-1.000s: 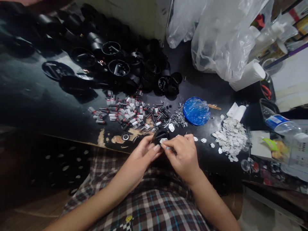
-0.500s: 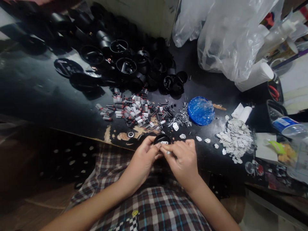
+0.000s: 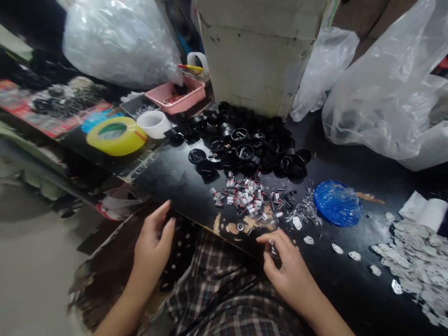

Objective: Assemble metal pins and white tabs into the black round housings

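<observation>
Silvery, a small piece (image 3: 273,248) shows at the right hand (image 3: 289,265), lower centre of the frame, its long axis roughly up-down; that hand is half curled, and I cannot tell whether it grips the piece. At lower left the left hand (image 3: 152,243) is open, nothing visible in it. Red-banded parts (image 3: 247,199) lie on the desk (image 3: 171,179), up and left of the right hand, the nearer one

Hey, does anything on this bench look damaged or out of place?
Yes, the black tabletop looks damaged: along its near edge, ragged pale-brown bare patches show where the dark surface is missing. Also, a few flat white plates lie in a loose line, apart from the large heap of similar plates.
</observation>
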